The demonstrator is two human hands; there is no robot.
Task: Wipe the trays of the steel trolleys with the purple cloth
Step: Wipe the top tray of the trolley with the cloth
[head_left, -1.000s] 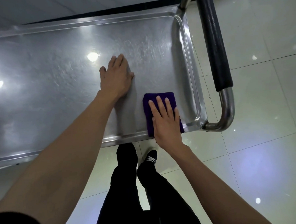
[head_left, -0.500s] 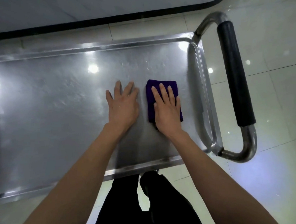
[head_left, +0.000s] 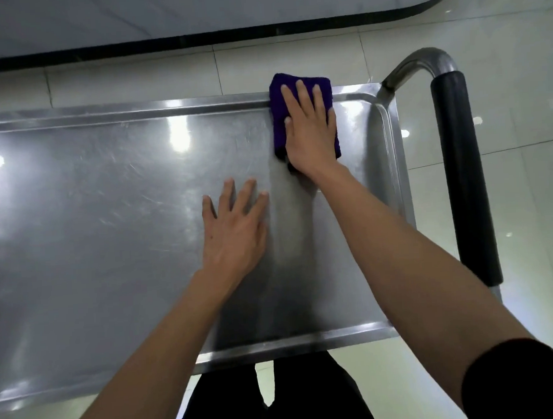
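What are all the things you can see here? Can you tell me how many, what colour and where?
tray: one, shiny silver steel, fills the middle of the view, top of a trolley
cloth: one, purple, folded, lying over the tray's far rim near its right end
trolley handle: one, steel bar with a black grip, beside the tray's right end
floor: pale glossy tiles, all around the trolley
dark strip: one, black, along the floor's far edge
right hand: one, flat on the cloth, pressing it down
left hand: one, fingers spread, resting flat on the bare tray
legs: two, in black trousers, below the tray's near edge
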